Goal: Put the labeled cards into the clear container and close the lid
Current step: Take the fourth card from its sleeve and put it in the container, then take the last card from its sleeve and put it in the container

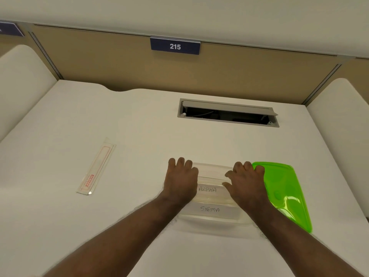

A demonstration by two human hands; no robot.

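A shallow clear plastic container (214, 218) sits on the white desk (129, 126) directly in front of the person, and its see-through walls blend into the pale surface, so its outline is hard to trace, especially along the far edge. Two white cards show inside or through it: one hand-lettered "ALPHA" (207, 189) and, nearer the person, one lettered "SIGMA" (210, 209). Whether more cards lie beneath them cannot be told.

The left hand (180, 181) lies palm down over the container's left side with its fingers spread flat and extended, covering that edge; it grips nothing visible. The right hand (246, 181) rests over the right side, fingers loosely curled, thumb and forefinger reaching toward the middle; whether it pinches the rim or a card cannot be told, since the fingertips hide the contact.

A translucent bright green plastic lid (285, 192) lies on the desk just beside the container's right side, partly hidden by the right hand and wrist. The container stands uncovered.

Well to the left, a long narrow clear sleeve with red printing (95, 166) lies on the desk; its print is too small to read. At the far side a grey metal cable hatch (228, 111) stands open, its interior dark. A navy plate reading "215" (175, 46) hangs on the tan partition.
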